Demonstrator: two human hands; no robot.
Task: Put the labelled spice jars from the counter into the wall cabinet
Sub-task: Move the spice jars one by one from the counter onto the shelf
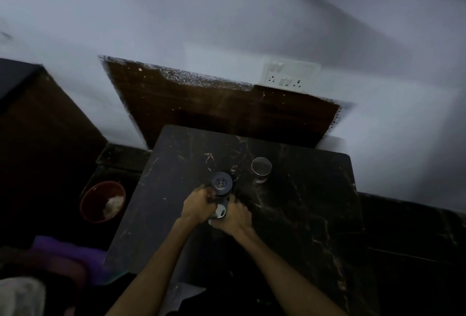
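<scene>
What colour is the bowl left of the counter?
Red: the round red bowl with whitish contents, in the head view.

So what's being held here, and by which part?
Left hand grips the dark-lidded jar by its side; right hand holds a smaller white-capped jar by its body.

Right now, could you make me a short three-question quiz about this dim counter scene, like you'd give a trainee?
1. True or false: the silver-lidded jar is being held.
2. Which hand grips the dark-lidded jar? A) left hand B) right hand C) neither
3. Fill in: off the left edge of the dark marble counter, lower down, sits a red ____.

Key:
1. False; it stands alone on the counter, apart from both hands.
2. A; the left hand's fingers curl round it, while the right hand holds a small white-capped item just below.
3. Bowl, with something pale inside.
</scene>
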